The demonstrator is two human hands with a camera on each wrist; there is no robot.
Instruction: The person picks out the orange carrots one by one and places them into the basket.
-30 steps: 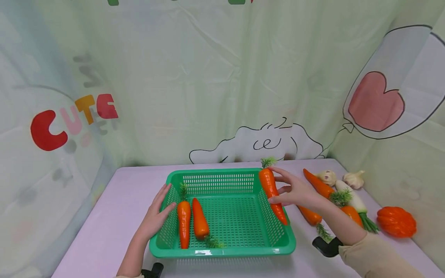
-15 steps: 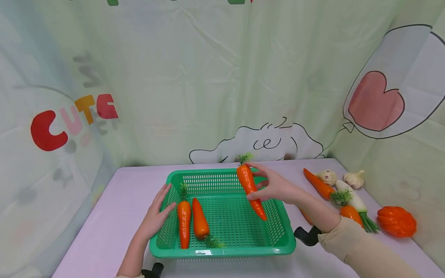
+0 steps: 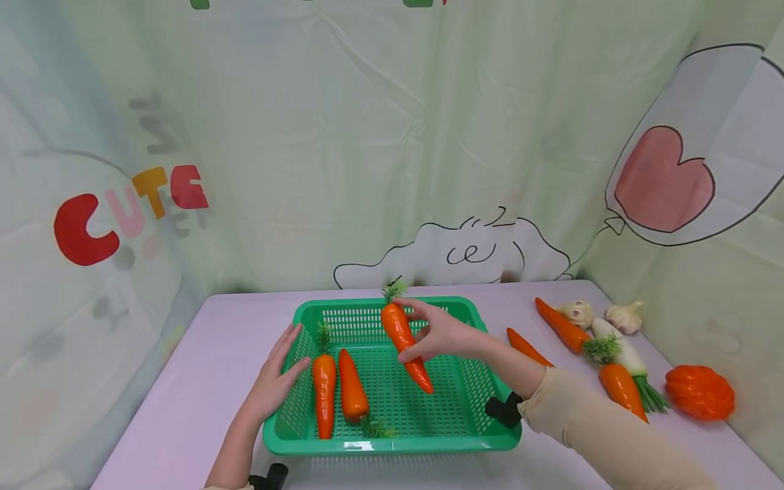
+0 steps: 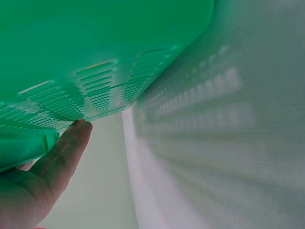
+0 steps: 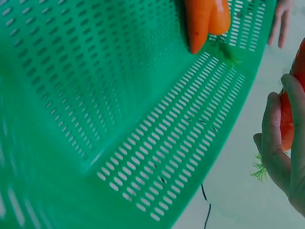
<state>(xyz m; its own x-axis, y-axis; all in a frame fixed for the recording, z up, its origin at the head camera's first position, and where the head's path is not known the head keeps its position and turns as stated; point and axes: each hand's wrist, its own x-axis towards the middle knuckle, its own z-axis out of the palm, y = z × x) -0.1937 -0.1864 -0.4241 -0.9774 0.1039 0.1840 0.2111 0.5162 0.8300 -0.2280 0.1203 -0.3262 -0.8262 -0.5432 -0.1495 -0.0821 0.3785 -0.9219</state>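
In the head view my right hand (image 3: 437,331) holds a carrot (image 3: 401,333) over the green plastic basket (image 3: 392,446), with the thumb on one side and the fingers on the other. Its leafy top points up and away, its tip down towards the right. The right wrist view shows the curled fingers and part of the held carrot (image 5: 287,121). Inside the basket's left part lie a carrot (image 3: 324,391) with leaves at the far end and another carrot (image 3: 352,389) with leaves at the near end. My left hand (image 3: 273,379) touches the basket's left side, fingers straight.
On the table's right lie a carrot (image 3: 560,325), a carrot (image 3: 621,389), a partly hidden carrot (image 3: 528,347), a white radish (image 3: 623,350), a garlic bulb (image 3: 577,313), another garlic bulb (image 3: 623,316) and an orange ribbed pumpkin-like vegetable (image 3: 699,393). A printed curtain (image 3: 367,170) stands behind.
My right hand has carried the carrot leftward from the basket's right rim to above its middle. My left hand and the two carrots in the basket have stayed put.
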